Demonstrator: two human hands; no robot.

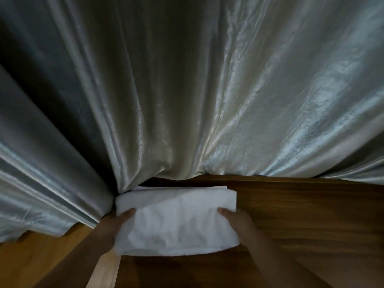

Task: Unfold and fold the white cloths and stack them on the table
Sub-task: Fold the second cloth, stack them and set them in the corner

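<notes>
Cloths (176, 221), folded, sit lower centre on the bench (311, 215). Our left hand (112, 227) and right hand (239, 223) clasp the bundle's ends, fingers curled; we judge stacking next, needing square edges.

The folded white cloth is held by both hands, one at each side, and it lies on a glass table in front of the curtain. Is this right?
Not quite: the table is wooden, not glass, as the head view shows. The folded white cloth is indeed held by the left hand and right hand, in front of the curtain.

A shiny, pale grey curtain (187, 80) hangs in deep folds behind a dark wooden table (311, 215), dimly lit, with lighter wooden floor (31, 262) at left.
</notes>
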